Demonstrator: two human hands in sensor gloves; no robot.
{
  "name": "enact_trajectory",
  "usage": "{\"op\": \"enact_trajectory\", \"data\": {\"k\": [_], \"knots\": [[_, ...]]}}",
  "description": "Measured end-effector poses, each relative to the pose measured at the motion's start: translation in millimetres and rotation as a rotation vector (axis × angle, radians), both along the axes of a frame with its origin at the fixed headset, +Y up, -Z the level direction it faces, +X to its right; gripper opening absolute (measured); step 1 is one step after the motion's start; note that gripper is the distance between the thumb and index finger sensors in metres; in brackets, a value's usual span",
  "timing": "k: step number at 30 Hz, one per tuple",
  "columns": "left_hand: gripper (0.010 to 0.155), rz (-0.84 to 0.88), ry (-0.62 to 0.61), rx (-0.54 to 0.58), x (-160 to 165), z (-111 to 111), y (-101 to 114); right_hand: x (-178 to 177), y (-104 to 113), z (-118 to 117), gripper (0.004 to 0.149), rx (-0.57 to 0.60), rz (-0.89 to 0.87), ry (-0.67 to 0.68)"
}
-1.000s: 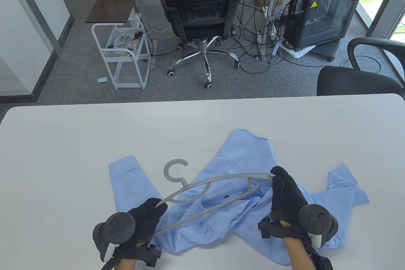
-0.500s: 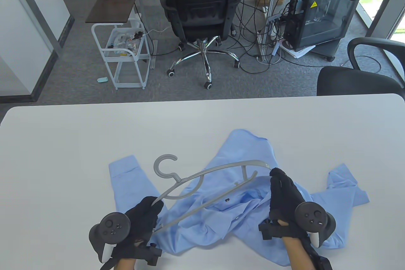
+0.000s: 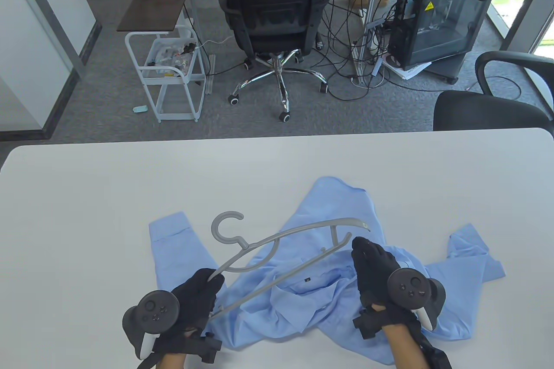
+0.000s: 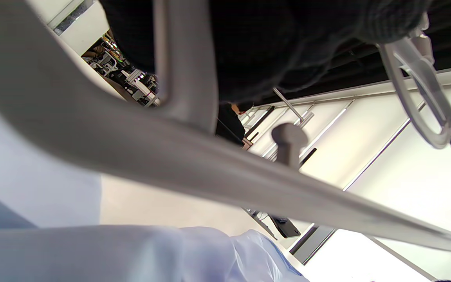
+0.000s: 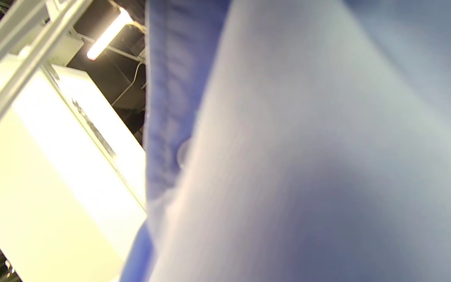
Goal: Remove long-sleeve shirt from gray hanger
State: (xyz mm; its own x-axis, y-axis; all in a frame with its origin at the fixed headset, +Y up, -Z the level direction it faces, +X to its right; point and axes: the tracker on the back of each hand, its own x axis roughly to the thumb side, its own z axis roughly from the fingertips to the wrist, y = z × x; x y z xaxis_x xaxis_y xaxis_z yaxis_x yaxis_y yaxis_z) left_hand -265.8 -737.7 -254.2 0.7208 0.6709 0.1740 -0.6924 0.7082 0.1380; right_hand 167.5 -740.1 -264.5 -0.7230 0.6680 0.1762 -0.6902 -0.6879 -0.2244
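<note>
Lifting the hanger (image 3: 277, 252) by one end, the left hand (image 3: 197, 295) grips the near tip of its left arm, fingers wrapped round the bar; the left wrist view confirms the glove closed about the gray bar (image 4: 217, 172). The right hand (image 3: 374, 269) rests palm-down on the shirt (image 3: 329, 295), just beside the hanger's far end but apart from it; whether its fingers pinch cloth cannot be told, since the right wrist view shows only blue fabric (image 5: 307, 156) pressed close to the lens.

Risks, as judged from this position: the hanger appears free of the sleeves and collar, yet its lower bar crosses low over the rumpled collar area, and a hooked notch or the far tip (image 3: 365, 226) could snag a fold if drawn away flat instead of upward. Holding by one end gives a long lever, so the hanger may swing or twist in the grasp. If the right hand lifts early, the light cloth could trail after the hanger and slide toward the table (image 3: 86, 196) edge.

Appearance: the shirt is pale blue, thin and creased, lying crumpled at the table's near centre, one cuffed sleeve (image 3: 173, 235) spread leftward, the other bunched at right. The hanger is slim gray plastic with a curved top bar and open hook (image 3: 227, 228), tilted above the shirt.
</note>
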Motion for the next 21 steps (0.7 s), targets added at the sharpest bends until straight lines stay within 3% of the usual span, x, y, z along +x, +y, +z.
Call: {"op": "enact_trajectory", "data": {"k": [15, 21], "knots": [[0.052, 0.069, 0.010, -0.016, -3.8, 0.2, -0.5, -5.0, -3.7, -2.4, 0.056, -0.066, 0.026, 0.039], [0.052, 0.070, 0.010, -0.018, -3.4, 0.6, -0.1, -7.7, -5.7, -4.3, 0.061, -0.145, 0.072, 0.071]]}}
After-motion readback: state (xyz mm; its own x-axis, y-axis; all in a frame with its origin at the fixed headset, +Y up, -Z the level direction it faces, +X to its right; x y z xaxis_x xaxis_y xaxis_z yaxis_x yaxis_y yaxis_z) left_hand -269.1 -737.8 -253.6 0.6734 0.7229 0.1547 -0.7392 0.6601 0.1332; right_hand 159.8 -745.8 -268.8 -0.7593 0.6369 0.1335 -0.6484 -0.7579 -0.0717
